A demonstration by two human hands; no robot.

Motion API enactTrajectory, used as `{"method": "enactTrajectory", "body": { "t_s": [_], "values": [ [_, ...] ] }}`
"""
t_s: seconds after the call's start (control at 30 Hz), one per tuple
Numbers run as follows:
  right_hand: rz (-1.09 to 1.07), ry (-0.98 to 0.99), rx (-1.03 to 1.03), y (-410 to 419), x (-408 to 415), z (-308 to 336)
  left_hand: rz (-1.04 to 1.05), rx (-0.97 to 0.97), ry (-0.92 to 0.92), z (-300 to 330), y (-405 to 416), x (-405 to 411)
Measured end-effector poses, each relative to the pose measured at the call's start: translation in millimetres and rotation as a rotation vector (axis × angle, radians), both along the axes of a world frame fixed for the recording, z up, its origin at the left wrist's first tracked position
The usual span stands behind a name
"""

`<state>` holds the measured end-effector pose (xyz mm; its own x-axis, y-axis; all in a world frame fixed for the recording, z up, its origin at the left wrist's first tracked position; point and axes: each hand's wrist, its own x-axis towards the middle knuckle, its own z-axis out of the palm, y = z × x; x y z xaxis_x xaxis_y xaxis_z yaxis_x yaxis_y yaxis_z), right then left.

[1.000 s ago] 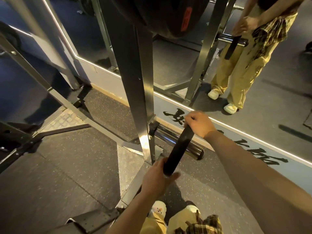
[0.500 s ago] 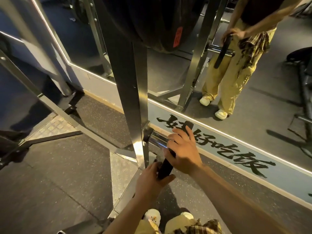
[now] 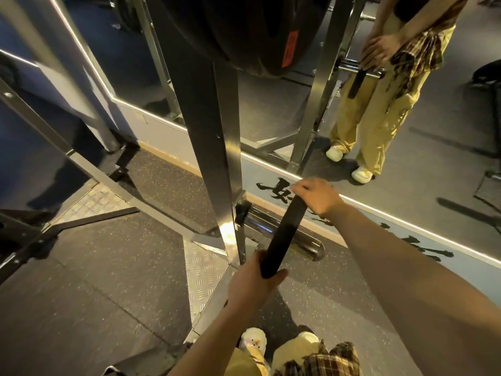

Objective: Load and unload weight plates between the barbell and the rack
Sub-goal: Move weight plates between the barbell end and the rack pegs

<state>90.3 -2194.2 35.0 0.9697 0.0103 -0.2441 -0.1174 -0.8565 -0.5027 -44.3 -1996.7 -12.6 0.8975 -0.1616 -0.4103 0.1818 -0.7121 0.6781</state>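
A black plate (image 3: 282, 236), seen edge-on, is held between both hands over the chrome peg (image 3: 282, 234) that sticks out from the foot of the rack upright (image 3: 217, 147). The plate crosses in front of the peg about midway along it; whether the peg already passes through its hole cannot be told from this angle. The left hand (image 3: 253, 280) grips the near, lower edge, fingers behind the plate and thumb curled over the front. The right hand (image 3: 315, 195) grips the far, upper edge, fingers curled over the rim. The plate tilts, its top edge leaning away towards the mirror (image 3: 406, 147).

Above, at the top of the view, larger dark plates (image 3: 244, 31) hang on the rack, one with a red label. The peg's rounded end points right, just above the speckled rubber floor (image 3: 81, 294). A checker-plate foot (image 3: 203, 278) lies at the base of the upright. The mirror shows the person in yellow trousers and pale shoes, holding the same plate. Black brush lettering runs along the strip below the mirror.
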Motion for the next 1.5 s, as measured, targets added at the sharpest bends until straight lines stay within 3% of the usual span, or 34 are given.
{"method": "enactTrajectory", "body": {
  "t_s": [0.13,0.2,0.27,0.33,0.47,0.63,0.77,0.83,0.9,0.97,1.03,1.13,1.27,1.4,1.5],
  "values": [
    [-0.056,-0.282,0.111,24,-32,17,-0.046,0.095,-0.068,6,1,2],
    [0.082,-0.404,0.023,41,-61,16,-0.016,0.064,-0.069,5,1,-2],
    [0.267,-0.381,-0.144,54,-80,6,0.008,0.034,-0.087,5,-1,-5],
    [0.301,-0.361,-0.265,59,-82,0,0.031,-0.004,-0.087,2,-3,-6],
    [0.259,-0.528,-0.226,57,-68,-8,0.066,-0.037,-0.032,0,1,0],
    [0.160,-0.415,0.010,40,-33,-6,0.002,-0.052,-0.037,0,-2,10],
    [-0.007,-0.042,0.220,20,-4,-6,0.053,-0.046,-0.042,-4,-2,10],
    [-0.112,0.046,0.204,15,5,-1,0.061,-0.054,-0.038,-5,-2,10],
    [-0.213,-0.052,0.056,13,3,5,0.087,-0.101,-0.025,-5,-3,8],
    [-0.181,-0.297,-0.001,18,-19,11,0.139,-0.192,-0.009,-6,-4,7],
    [0.058,-0.489,-0.057,36,-55,15,0.190,-0.270,-0.005,-7,-7,6],
    [0.366,-0.483,-0.198,61,-89,-6,0.274,-0.338,0.007,-9,-11,5],
    [0.237,-0.659,-0.067,67,-80,-24,0.289,-0.401,0.056,-8,-14,7],
    [0.173,-0.497,-0.037,56,-52,-13,0.273,-0.427,0.029,-3,-12,10],
    [0.032,-0.277,0.209,39,-23,-3,0.300,-0.365,-0.033,-2,-9,0]
  ]
}}
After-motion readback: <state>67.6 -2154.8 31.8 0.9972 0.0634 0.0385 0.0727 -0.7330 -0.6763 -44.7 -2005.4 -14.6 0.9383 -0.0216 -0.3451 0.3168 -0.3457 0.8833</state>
